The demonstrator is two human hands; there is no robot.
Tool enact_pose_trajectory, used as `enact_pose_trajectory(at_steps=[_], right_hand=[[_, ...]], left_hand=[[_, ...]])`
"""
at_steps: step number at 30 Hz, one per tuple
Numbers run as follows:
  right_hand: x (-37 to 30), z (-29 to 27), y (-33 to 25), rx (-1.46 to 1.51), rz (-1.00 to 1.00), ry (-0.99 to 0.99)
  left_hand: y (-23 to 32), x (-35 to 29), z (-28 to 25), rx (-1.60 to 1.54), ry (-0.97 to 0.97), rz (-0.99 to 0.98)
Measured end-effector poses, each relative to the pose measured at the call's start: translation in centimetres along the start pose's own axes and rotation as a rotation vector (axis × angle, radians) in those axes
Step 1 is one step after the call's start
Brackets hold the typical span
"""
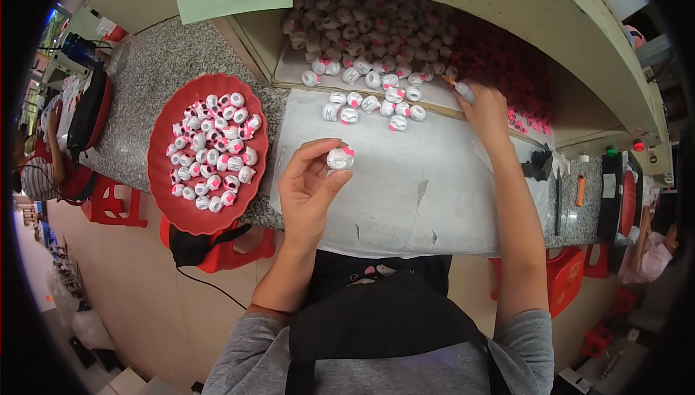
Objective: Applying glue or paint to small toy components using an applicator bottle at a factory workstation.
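Between the thumb and fingers of my left hand point(308, 189) is a small white figurine head point(339, 158) with a pink bow, held above the paper-covered worktop point(405, 192). My right hand point(486, 111) reaches to the shelf edge at the right, closed around a small whitish squeeze bottle point(464, 92) with an orange tip. Loose white figurine heads point(398, 122), several with pink bows, lie on the paper ahead of my left hand. Behind them, a large heap of plain white heads point(369, 26) fills the shelf. Small pink pieces point(499, 69) are piled beyond my right hand.
A red scalloped tray point(161, 171) full of heads with pink parts stands on the granite counter at the left. An orange cutter point(580, 190) and a dark slim tool point(558, 203) lie at the right. Red stools point(224, 254) stand below. Other people sit at both sides.
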State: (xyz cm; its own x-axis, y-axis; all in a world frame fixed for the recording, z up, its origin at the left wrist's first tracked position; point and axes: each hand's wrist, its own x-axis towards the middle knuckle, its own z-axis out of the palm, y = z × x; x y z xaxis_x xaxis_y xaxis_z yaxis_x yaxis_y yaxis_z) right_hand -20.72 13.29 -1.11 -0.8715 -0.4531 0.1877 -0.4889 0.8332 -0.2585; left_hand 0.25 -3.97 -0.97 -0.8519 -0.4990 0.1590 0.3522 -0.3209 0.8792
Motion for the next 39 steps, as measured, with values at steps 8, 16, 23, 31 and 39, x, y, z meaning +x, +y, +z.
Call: enact_pose_trajectory(at_steps=[8,16,23,31,39], right_hand=[[-3.0,-0.5,-0.4,0.266,-0.351,0.069],[-5.3,-1.3,-0.7,0.392,-0.305,0.17],[-12.3,-3.9,-7.6,1.428,0.223,-0.089],[-13.0,-3.5,-8.3,1.669,0.199,-0.204],[-13.5,-3.0,-8.2,1.654,0.239,-0.115]], left_hand=[[-0.6,0.6,-0.6,-0.023,0.015,-0.02],[-1.1,0.0,0.7,-0.049,-0.094,-0.099],[-1.8,-0.7,2.2,0.031,-0.206,-0.04],[-1.0,-1.3,2.9,0.374,-0.353,0.174],[-0.7,-1.5,3.5,0.424,-0.406,0.197]])
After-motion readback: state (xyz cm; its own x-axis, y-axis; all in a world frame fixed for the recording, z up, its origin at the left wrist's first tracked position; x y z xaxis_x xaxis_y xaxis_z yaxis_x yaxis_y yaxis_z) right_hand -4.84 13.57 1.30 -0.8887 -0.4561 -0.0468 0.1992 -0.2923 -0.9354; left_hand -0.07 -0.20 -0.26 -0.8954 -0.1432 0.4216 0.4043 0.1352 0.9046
